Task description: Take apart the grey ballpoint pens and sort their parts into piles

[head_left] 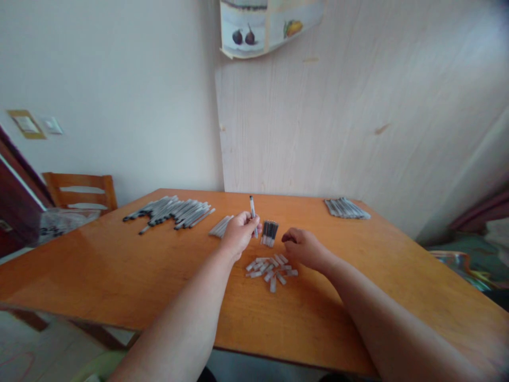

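Note:
My left hand [240, 231] is closed on a pen [252, 206], held upright with its dark end at the top. A short row of small black-and-clear parts [269, 233] lies on the table between my two hands. Just to the right of that row is my right hand [303, 245], its fingers curled toward the thumb; whether anything is in them is hidden. Below both hands lies a loose heap of short clear pen caps [273, 284]. Several pale pen barrels [218, 227] rest behind my left hand, partly covered by it.
A wide pile of clear pens with black ends [170, 211] spreads over the left of the wooden table [159, 276]. Another row of pens [347, 208] lies at the back right. A wooden chair [81, 183] stands past the left edge, and a wall [278, 122] rises behind.

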`<state>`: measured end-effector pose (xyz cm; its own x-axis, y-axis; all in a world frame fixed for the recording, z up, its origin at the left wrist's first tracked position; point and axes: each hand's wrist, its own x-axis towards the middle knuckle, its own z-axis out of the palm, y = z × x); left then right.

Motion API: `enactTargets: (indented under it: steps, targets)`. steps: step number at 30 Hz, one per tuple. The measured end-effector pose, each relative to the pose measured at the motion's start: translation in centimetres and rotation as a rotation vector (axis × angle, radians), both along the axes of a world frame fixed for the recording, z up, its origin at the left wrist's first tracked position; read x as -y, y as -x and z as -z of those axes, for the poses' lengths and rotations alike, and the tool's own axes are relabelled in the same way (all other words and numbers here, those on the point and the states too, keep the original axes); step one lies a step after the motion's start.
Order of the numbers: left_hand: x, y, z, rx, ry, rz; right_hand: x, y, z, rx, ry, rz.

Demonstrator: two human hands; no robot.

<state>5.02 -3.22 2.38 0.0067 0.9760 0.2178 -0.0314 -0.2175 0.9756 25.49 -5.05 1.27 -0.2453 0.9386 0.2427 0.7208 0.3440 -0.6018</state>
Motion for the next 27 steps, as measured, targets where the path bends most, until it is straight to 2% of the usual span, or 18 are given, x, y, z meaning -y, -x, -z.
enactTargets:
  steps: [5, 8, 12, 14, 18, 20, 23, 25, 27]
  targets:
    - [-0.5, 0.1, 0.9, -0.398, -0.219, -0.062, 0.6, 0.4, -0.9, -0.38, 0.076, 0.044]
    - [0.3, 0.0, 0.5, -0.68, -0.334, -0.077, 1.3, 0.7, -1.7, -0.601, 0.161, 0.021]
    - [1.5, -0.5, -0.1, -0.919, -0.445, -0.077, 1.9, 0.9, -2.3, -0.701, 0.275, -0.008]
    - [1.6, -0.6, -0.1, -0.926, -0.471, -0.054, 1.9, 0.9, -2.3, -0.709, 0.297, -0.006]
    - [1.4, -0.7, 0.1, -0.775, -0.529, -0.028, 1.8, 1.0, -2.1, -0.719, 0.355, -0.001]
    - [1.4, -0.7, -0.1, -0.689, -0.564, -0.078, 1.6, 1.1, -1.9, -0.743, 0.373, 0.005]
    - [1.5, -0.7, -0.7, -0.574, -0.574, -0.234, 1.3, 1.1, -1.5, -0.83, 0.36, 0.04]
    - [1.6, -0.8, -0.8, -0.497, -0.52, -0.306, 1.1, 1.0, -1.3, -0.907, 0.354, 0.047]
    - [1.5, -1.1, -0.6, -0.4, -0.417, -0.292, 1.1, 1.0, -1.2, -0.967, 0.37, 0.026]
